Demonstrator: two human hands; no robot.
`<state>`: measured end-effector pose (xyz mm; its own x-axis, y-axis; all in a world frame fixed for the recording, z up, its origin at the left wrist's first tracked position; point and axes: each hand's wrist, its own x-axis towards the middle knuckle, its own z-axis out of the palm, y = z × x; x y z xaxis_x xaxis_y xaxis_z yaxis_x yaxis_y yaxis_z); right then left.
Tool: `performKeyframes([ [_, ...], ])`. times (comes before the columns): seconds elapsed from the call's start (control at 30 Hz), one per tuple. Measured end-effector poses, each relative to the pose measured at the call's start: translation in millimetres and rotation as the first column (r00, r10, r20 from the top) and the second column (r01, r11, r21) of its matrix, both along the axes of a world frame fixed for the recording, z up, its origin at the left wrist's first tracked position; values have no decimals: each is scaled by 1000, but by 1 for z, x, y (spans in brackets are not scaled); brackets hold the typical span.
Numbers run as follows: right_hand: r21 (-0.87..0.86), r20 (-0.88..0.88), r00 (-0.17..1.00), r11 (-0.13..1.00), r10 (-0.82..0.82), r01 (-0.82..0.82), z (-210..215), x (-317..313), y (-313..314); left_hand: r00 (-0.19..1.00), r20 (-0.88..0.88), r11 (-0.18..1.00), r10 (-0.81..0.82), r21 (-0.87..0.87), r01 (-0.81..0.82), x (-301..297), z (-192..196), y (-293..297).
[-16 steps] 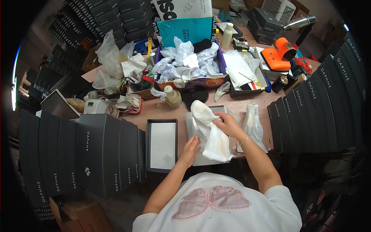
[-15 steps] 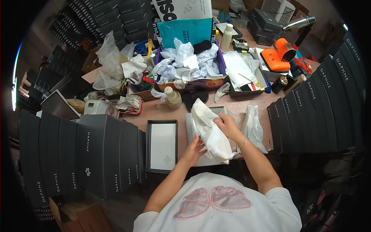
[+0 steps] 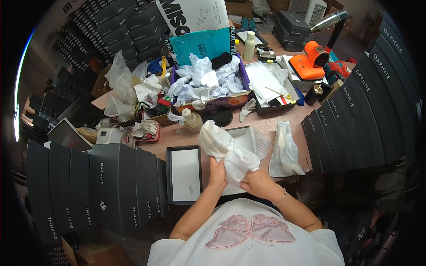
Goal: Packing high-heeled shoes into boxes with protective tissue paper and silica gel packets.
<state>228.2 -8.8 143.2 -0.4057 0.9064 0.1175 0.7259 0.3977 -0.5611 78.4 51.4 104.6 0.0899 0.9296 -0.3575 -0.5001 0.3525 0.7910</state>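
Both hands hold a bundle wrapped in white paper; what lies inside is hidden. My left hand is closed around its left side, thumb up. At the near right end my right hand grips the crumpled paper with bent fingers. Under the bundle is an open box with white ribbed packing sheet along its right side, partly covered by my hands. To the right lies a second paper-wrapped bundle. Left of my hands sits a shallow dark tray or lid with a white inside.
Stacks of dark boxes flank me on the left, with another tall row on the right. Farther back are a purple bin of crumpled paper, a cream bottle, a paper-filled box and an orange tool.
The bundle has come nearer and a little left. My right hand has slid from its upper right side to the near end, and my left hand has closed on it.
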Motion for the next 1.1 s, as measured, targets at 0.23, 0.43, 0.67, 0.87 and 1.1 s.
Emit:
performKeyframes([
  [0.23, 26, -246, 965, 996, 92, -88, -42, 10, 1, 969, 229, 994, 93, -85, -75, -48, -13, -8],
  [0.43, -167, -474, 880, 984, -20, -68, -21, 24, -16, 944, 320, 990, 83, -136, -41, -48, -13, 43],
  [0.67, -91, 290, 954, 991, -69, 99, -5, 75, -5, 871, 492, 849, -14, 466, -250, -32, 123, 78],
  [0.87, -42, 121, 881, 884, -458, 465, -1, 124, -6, 792, -537, 590, 290, 752, 294, -6, 48, 8],
  [1.1, 4, 78, 988, 991, 132, -133, 56, 107, -11, 694, 198, 690, -692, -99, 717, -37, -41, 33],
])
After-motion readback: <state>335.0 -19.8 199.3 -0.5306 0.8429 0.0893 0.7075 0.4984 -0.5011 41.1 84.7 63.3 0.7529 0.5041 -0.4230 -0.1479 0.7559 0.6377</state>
